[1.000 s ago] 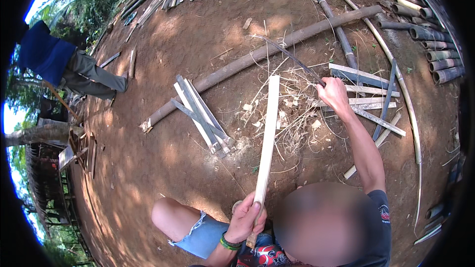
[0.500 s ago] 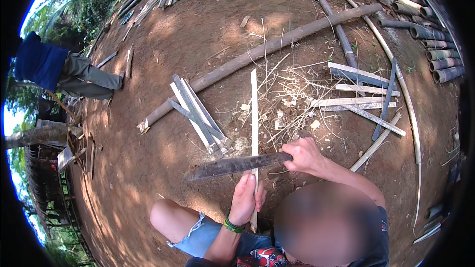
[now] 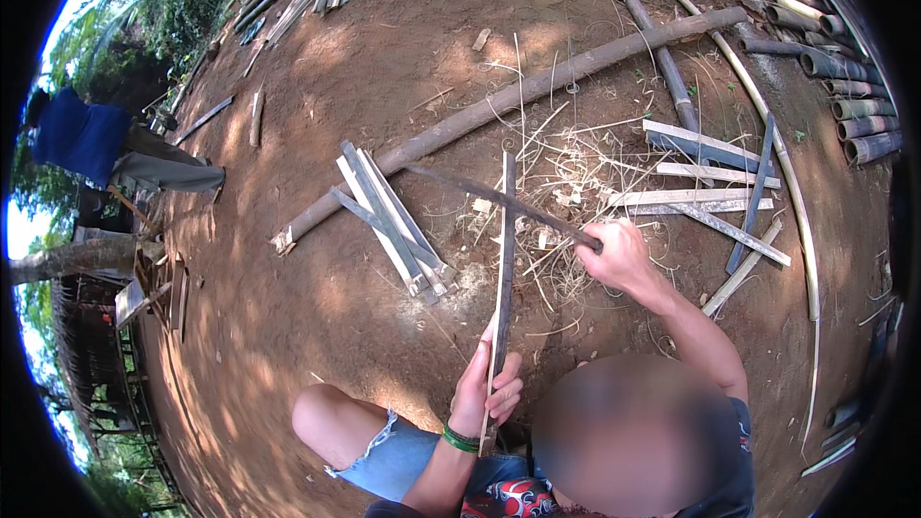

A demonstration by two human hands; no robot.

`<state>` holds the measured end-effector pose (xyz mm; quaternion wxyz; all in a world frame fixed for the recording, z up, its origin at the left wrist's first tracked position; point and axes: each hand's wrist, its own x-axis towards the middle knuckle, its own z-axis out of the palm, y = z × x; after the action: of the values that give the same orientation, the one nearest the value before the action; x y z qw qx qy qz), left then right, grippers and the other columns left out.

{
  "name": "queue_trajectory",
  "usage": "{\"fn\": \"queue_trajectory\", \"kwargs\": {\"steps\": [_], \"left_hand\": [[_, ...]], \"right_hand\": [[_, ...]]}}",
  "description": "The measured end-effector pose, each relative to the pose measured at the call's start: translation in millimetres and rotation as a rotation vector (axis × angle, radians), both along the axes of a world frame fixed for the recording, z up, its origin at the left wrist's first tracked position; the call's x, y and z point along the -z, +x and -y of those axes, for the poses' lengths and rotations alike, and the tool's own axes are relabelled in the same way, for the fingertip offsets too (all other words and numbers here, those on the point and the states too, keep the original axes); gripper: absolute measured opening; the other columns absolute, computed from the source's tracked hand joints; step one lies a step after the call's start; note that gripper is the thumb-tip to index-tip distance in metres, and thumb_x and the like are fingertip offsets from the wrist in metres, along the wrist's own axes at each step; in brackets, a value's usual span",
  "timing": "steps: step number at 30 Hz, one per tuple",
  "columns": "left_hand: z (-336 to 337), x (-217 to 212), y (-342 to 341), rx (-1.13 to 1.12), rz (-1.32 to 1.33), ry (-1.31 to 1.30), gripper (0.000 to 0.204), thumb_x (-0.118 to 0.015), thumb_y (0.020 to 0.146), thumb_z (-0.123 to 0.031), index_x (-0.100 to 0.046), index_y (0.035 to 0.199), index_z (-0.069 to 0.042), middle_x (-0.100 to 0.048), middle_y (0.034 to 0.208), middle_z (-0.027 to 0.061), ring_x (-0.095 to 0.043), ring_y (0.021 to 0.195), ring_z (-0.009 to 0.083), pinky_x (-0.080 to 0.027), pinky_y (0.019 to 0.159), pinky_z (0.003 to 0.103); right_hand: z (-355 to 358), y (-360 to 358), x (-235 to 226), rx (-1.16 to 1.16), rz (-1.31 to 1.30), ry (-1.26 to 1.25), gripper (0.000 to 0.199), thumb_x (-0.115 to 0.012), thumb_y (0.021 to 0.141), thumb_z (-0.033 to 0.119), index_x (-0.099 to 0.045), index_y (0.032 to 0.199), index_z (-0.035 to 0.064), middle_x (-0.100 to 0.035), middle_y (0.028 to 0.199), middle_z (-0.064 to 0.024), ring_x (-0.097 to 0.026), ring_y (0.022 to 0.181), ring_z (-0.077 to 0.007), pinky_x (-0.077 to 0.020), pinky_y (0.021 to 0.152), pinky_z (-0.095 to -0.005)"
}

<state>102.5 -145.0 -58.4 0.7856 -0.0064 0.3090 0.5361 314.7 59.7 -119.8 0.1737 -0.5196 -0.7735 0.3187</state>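
Note:
In my left hand (image 3: 486,391) I grip the lower part of a long bamboo strip (image 3: 506,278). It points away from me, its dark side mostly showing and a pale edge on the left. My right hand (image 3: 616,254) is wrapped round the handle of a machete (image 3: 552,219). The blade, seen nearly edge-on, crosses the strip near its far end and points to the far left. Whether it touches the strip I cannot tell. Thin curled shavings (image 3: 576,173) lie on the ground beyond my right hand.
Split bamboo strips (image 3: 393,221) lie stacked left of centre, and more strips (image 3: 710,197) at the right. A long log (image 3: 537,86) crosses the ground beyond. Cut bamboo poles (image 3: 863,125) are piled far right. Another person (image 3: 86,139) in dark blue bends over at the left.
My right hand has moved the machete farther out along the strip, with its blade now turned edge-on. The strip has turned in my left hand from its pale face to its dark side.

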Motion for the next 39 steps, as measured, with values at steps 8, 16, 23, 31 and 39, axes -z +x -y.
{"fn": "queue_trajectory", "kwargs": {"steps": [8, 16, 23, 31, 39], "left_hand": [[-12.3, -6.1, 10.2, 0.119, -0.57, 0.165, 0.059, -0.038, 0.11, -0.021, -0.011, 0.162, -0.02, -0.036, 0.068, -0.0033, -0.033, 0.045, 0.0054, -0.033, 0.041, 0.02], [38.7, -10.4, 6.0, 0.268, -0.529, 0.243, 0.062, -0.042, 0.108, -0.015, -0.011, 0.162, -0.014, -0.036, 0.062, -0.0043, -0.033, 0.044, 0.0049, -0.032, 0.042, 0.02], [31.0, 39.6, -19.9, -0.054, 0.399, 0.052, 0.037, -0.037, 0.109, -0.038, -0.043, 0.143, -0.024, -0.04, 0.068, -0.0015, -0.039, 0.041, 0.0064, -0.035, 0.035, 0.019], [-20.9, 41.0, -3.1, -0.152, 0.423, 0.075, 0.038, -0.032, 0.111, -0.033, -0.04, 0.144, -0.017, -0.048, 0.087, 0.0073, -0.043, 0.044, 0.0081, -0.038, 0.034, 0.02], [-44.9, 36.9, -6.0, -0.065, -0.52, 0.032, 0.042, -0.045, 0.108, -0.026, -0.04, 0.148, -0.014, -0.055, 0.085, 0.0017, -0.05, 0.052, 0.0073, -0.042, 0.043, 0.021]], "right_hand": [[63.7, -14.7, -14.4, -0.33, -0.208, 0.252, 0.016, -0.072, 0.067, 0.019, -0.064, 0.066, 0.0055, -0.063, 0.057, -0.0125, -0.063, 0.052, -0.0362, -0.0521, 0.053, -0.0443], [-76.3, 47.1, 13.4, 0.188, 0.199, 0.19, 0.026, -0.061, 0.08, 0.025, -0.071, 0.081, 0.0013, -0.066, 0.065, -0.0209, -0.067, 0.063, -0.0383, -0.0552, 0.067, -0.0479], [-37.8, 33.8, -2.9, 0.228, -0.074, 0.065, 0.027, -0.059, 0.082, 0.023, -0.066, 0.075, -0.0024, -0.061, 0.061, -0.0214, -0.061, 0.057, -0.0351, -0.0469, 0.061, -0.046], [57.8, -2.2, -1.4, -0.173, -0.107, -0.053, 0.017, -0.068, 0.077, 0.022, -0.073, 0.078, 0.0051, -0.059, 0.054, -0.0186, -0.06, 0.053, -0.0405, -0.0505, 0.059, -0.051], [43.0, 4.6, 5.6, 0.135, -0.229, -0.156, 0.028, -0.067, 0.089, 0.026, -0.073, 0.085, -0.001, -0.06, 0.057, -0.0209, -0.062, 0.051, -0.0339, -0.0452, 0.053, -0.0428]]}}
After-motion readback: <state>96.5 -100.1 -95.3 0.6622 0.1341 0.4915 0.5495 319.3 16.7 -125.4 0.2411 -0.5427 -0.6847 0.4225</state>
